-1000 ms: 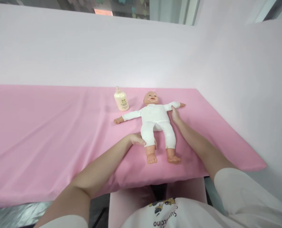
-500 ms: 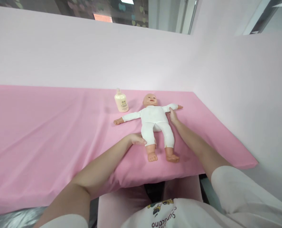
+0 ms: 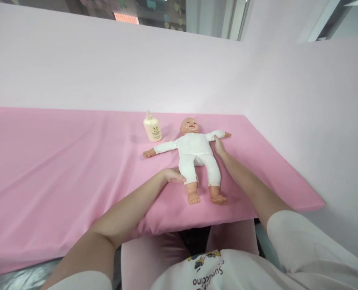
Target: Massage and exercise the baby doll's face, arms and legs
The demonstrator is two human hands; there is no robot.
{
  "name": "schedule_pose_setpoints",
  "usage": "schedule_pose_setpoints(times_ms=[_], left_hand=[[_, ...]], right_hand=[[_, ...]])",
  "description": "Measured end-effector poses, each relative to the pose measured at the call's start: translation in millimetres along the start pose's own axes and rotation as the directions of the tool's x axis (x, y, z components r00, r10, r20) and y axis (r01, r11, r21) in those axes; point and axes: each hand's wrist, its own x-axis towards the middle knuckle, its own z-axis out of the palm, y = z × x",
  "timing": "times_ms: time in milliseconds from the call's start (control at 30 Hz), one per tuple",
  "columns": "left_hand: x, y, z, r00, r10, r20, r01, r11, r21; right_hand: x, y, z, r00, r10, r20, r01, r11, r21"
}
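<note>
Little has changed over the last second: the baby doll [image 3: 197, 155] still lies face-up on the pink sheet [image 3: 61, 169] beside the lotion bottle [image 3: 152, 128]. The left hand [image 3: 173, 176] stays curled around its lower leg, and the right hand [image 3: 219, 146] still rests at its armpit, grip unclear.

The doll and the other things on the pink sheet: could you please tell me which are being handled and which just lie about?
Being handled:
- doll
- left hand, on its leg
- right hand, at its arm

Lying about:
- cream bottle
- pink sheet
</note>
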Motion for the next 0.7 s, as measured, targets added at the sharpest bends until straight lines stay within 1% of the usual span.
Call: schedule_pose_setpoints(times_ms=[100, 233, 400, 567, 700], left_hand=[[0.9, -6.2, -3.9, 1.000, 0.015, -0.009, -0.015, 1.000, -0.025], [2.2, -9.4, -5.4, 0.999, -0.034, -0.017, 0.033, 0.998, -0.054], [3.2, -10.1, -4.4, 0.996, -0.038, -0.085, 0.031, 0.996, -0.078], [2.5, -3.1, -2.6, 0.998, -0.051, -0.033, 0.050, 0.997, -0.051], [1.9, -0.9, -3.1, 0.997, -0.060, -0.039, 0.058, 0.996, -0.061]], right_hand=[[-1.0, -1.7, 0.7, 1.000, 0.002, -0.003, -0.002, 1.000, -0.010], [-2.4, -4.8, 1.8, 1.000, 0.024, -0.017, -0.024, 1.000, -0.014], [-4.0, -9.9, 4.1, 0.997, 0.064, -0.033, -0.065, 0.998, -0.018], [-5.9, -13.7, 5.5, 0.996, 0.078, -0.031, -0.078, 0.997, -0.006], [-4.3, -12.3, 3.6, 0.997, 0.077, -0.015, -0.077, 0.997, -0.009]])
